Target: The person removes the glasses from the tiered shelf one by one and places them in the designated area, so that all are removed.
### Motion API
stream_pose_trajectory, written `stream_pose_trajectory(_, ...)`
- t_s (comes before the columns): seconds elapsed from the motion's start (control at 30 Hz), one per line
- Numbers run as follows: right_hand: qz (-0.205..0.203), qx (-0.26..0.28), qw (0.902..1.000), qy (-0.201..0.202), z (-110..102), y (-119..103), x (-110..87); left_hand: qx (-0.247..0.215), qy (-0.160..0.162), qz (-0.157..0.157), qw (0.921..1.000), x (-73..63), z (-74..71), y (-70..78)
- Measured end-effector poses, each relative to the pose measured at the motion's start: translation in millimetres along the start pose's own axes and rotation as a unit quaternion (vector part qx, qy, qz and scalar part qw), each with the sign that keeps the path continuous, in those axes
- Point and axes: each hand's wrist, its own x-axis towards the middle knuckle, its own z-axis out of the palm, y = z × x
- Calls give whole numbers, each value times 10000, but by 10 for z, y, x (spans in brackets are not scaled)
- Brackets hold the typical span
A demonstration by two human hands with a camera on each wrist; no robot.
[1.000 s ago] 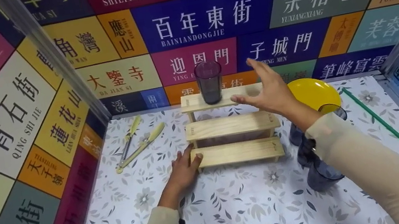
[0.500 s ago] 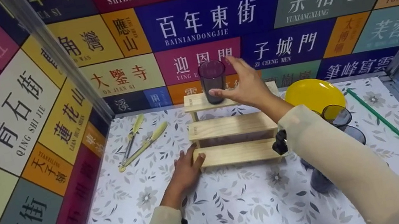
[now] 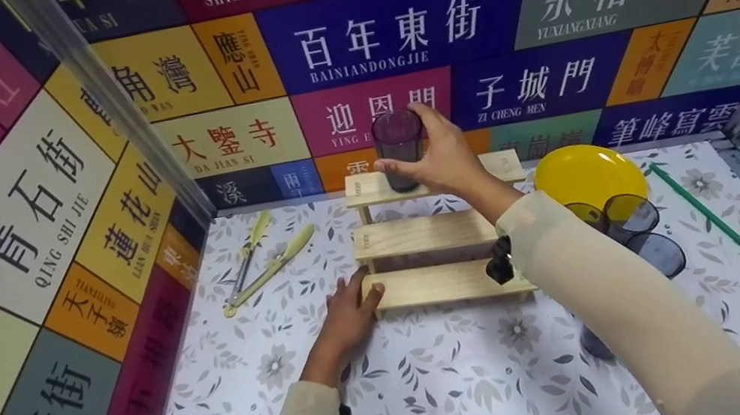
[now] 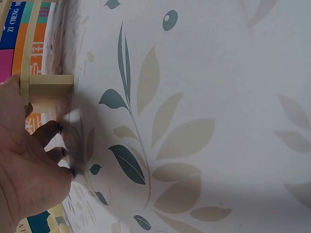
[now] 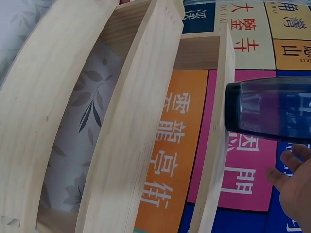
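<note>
A three-step wooden stand is upright on the table. On its top step, toward the left, stands a dark purple-tinted glass. My right hand is at the glass's right side; in the head view its thumb overlaps the front. In the right wrist view its loosely bent fingers lie just beside the glass, with a small gap showing. My left hand holds the left end of the lowest step, thumb on top. In the left wrist view a fingertip shows under that end, the other fingers curled beside it.
Several similar tinted glasses stand on the right, partly hidden by my right sleeve. Behind them is a yellow plate, and farther right a green stick. Tongs lie at the left. Printed walls enclose the back and sides.
My right hand has moved left from the right end of the top step to the glass. My left hand has stayed on the lowest step. The glass has stayed put on the stand.
</note>
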Motion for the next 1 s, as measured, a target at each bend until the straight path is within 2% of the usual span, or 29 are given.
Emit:
stream_pose_trajectory(0.2, 177, 98, 9997, 165, 59, -8, 40, 24, -72, -11, 10000, 0, 6, -1)
stream_pose_trajectory(0.33, 62, 214, 9993, 315, 78, -40, 47, 51, -33, 64, 10000, 5, -5, 2)
stream_pose_trajectory(0.6, 116, 253, 9986, 456, 46, -40, 18, 46, -69, 209, 9997, 13, 2, 7)
stream_pose_trajectory(0.73, 128, 224, 9983, 527, 4, -43, 2, -14, -33, 141, 9999, -6, -4, 11)
stream_pose_trajectory(0.87, 10, 293, 9974, 655, -36, -45, 1, -60, 5, 61, 10000, -13, -18, 13)
stream_pose_trajectory(1.0, -137, 342, 9965, 750, -72, -47, -21, 7, 2, 122, 9999, 5, -13, -18)
